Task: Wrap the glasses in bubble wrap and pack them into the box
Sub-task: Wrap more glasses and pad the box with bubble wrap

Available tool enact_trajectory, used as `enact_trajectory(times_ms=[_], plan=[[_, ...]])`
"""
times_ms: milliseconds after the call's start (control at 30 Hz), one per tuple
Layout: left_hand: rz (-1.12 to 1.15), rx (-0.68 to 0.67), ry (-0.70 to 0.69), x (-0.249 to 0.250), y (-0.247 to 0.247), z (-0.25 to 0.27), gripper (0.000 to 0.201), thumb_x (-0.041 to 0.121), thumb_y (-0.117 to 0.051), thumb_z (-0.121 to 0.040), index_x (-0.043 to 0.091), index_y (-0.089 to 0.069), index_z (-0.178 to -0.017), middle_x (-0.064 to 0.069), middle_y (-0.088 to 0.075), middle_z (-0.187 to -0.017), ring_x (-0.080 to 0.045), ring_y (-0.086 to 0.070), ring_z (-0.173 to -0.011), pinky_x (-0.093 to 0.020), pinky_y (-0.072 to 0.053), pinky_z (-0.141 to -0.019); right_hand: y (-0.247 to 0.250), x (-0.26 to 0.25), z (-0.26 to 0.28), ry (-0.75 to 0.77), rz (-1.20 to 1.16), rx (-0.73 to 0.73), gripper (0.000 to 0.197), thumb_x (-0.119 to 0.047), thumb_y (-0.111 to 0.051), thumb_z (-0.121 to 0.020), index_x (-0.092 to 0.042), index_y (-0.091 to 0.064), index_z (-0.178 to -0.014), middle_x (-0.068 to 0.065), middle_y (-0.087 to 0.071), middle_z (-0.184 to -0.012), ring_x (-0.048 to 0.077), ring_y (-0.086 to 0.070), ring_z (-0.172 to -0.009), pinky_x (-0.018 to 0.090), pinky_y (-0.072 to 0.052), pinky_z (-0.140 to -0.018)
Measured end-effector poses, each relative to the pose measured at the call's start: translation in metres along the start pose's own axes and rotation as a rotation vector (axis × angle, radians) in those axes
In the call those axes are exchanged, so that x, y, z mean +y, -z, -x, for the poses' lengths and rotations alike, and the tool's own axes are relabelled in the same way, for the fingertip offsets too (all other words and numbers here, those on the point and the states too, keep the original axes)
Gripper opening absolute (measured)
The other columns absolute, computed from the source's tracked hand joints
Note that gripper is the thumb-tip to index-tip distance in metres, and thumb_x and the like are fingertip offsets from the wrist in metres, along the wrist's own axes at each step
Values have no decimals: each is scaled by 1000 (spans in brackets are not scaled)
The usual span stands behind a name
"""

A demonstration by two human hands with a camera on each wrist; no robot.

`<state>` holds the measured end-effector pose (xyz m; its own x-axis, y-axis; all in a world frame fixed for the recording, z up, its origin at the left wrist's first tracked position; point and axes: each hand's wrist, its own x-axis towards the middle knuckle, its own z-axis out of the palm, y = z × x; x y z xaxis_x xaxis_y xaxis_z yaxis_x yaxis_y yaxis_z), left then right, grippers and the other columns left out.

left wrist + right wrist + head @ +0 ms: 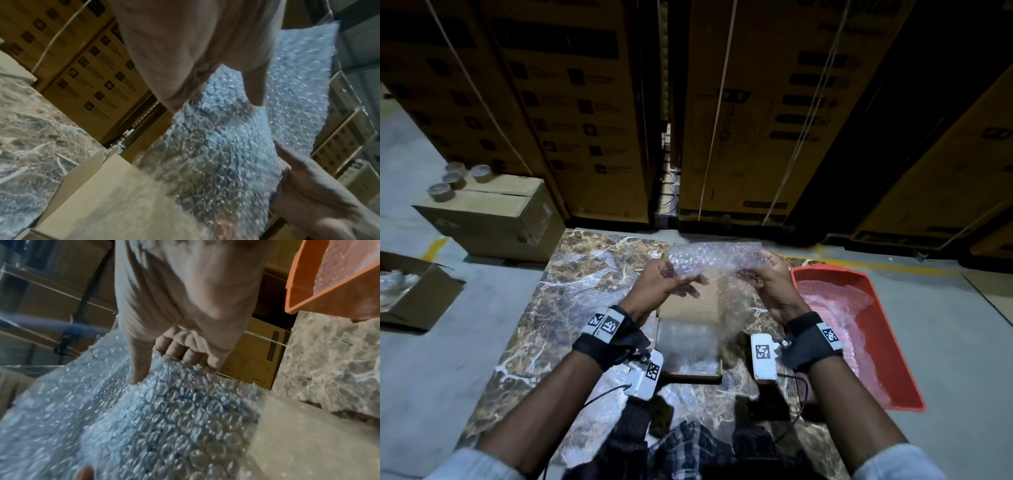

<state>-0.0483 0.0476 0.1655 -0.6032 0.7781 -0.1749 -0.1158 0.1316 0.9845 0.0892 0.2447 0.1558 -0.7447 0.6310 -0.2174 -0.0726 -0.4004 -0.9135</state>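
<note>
A clear sheet of bubble wrap (717,262) hangs in the air over the small open cardboard box (688,310) on the marble slab. My left hand (671,279) pinches its left edge and my right hand (763,274) grips its right edge. Inside the box lies a bundle wrapped in bubble wrap (685,342), near the box's close end. In the left wrist view the bubble wrap (216,154) stretches between my fingers above the box (98,194). The right wrist view shows my fingers (180,352) curled over the sheet (154,418). No bare glass is visible.
A red tray (893,342) lined with bubble wrap sits to the right, half off the marble slab (571,291). Closed cartons (493,216) with tape rolls (453,181) stand at back left, an open box (407,294) at far left. Tall stacked cartons (739,120) wall the back.
</note>
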Motion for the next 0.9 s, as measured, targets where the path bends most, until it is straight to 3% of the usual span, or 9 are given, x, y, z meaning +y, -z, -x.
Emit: enact_trajectory(times_ms=[100, 267, 400, 533, 600, 667, 733, 833, 900], plan=[[-3, 208, -96, 3, 2, 1, 27, -15, -70, -83, 11, -65, -87, 10, -76, -79, -22, -74, -79, -34, -57, -69, -2, -3, 1, 200, 288, -10, 22, 8, -73, -83, -6, -74, -100, 13, -76, -106, 25, -74, -96, 31, -60, -79], [28, 213, -301, 5, 17, 0, 29, -7, -73, -82, 10, -75, -106, 3, -77, -108, -22, -72, -106, -32, -61, -81, -2, -12, 5, 373, 374, -72, 43, 25, -59, -82, -13, -77, -93, -1, -79, -95, 16, -72, -99, 28, -58, -87], [77, 183, -315, 4, 28, -2, 37, -17, -65, -84, 13, -75, -103, 0, -77, -110, -18, -69, -113, -29, -56, -93, 6, -11, 2, 348, 361, -110, 63, 26, -48, -85, -26, -82, -80, 0, -79, -92, 15, -72, -97, 27, -56, -87], [38, 103, -297, 2, 32, -5, 40, -21, -57, -86, 11, -77, -100, -4, -78, -107, -20, -70, -111, -31, -57, -91, 12, -11, -3, 307, 377, -101, 60, 18, -47, -92, -30, -80, -78, -4, -77, -90, 13, -70, -95, 28, -53, -91], [-7, 72, -267, -1, 33, -8, 49, -25, -48, -85, 12, -79, -96, -4, -78, -104, -20, -70, -109, -30, -55, -86, 13, -11, -4, 282, 368, -87, 49, 9, -47, -96, -24, -77, -78, -4, -76, -89, 13, -68, -95, 31, -52, -95], [-43, 60, -251, -3, 35, -10, 52, -24, -43, -85, 12, -79, -94, -3, -78, -103, -19, -69, -109, -33, -54, -86, 12, -10, -5, 260, 345, -76, 36, 1, -43, -94, -13, -74, -81, -1, -76, -89, 10, -67, -90, 25, -50, -89], [-42, 40, -234, -4, 35, -10, 48, -21, -43, -88, 10, -79, -94, -1, -77, -104, -18, -68, -108, -36, -53, -89, 14, -8, -5, 244, 312, -82, 36, -6, -39, -91, -5, -74, -82, 5, -77, -92, 13, -66, -86, 24, -48, -83], [-29, 14, -216, -3, 32, -8, 37, -10, -45, -87, 6, -77, -92, 2, -77, -100, -10, -67, -102, -25, -54, -86, 18, -5, -6, 242, 321, -94, 39, -24, -44, -90, -10, -80, -84, 14, -77, -99, 32, -57, -90, 38, -42, -86], [-25, 26, -233, -6, 32, -10, 37, 1, -43, -78, 6, -78, -90, -3, -77, -99, -15, -67, -102, -27, -54, -87, 16, -9, -3, 253, 323, -86, 29, -24, -54, -91, -12, -80, -83, 10, -78, -97, 19, -63, -83, 30, -47, -79]])
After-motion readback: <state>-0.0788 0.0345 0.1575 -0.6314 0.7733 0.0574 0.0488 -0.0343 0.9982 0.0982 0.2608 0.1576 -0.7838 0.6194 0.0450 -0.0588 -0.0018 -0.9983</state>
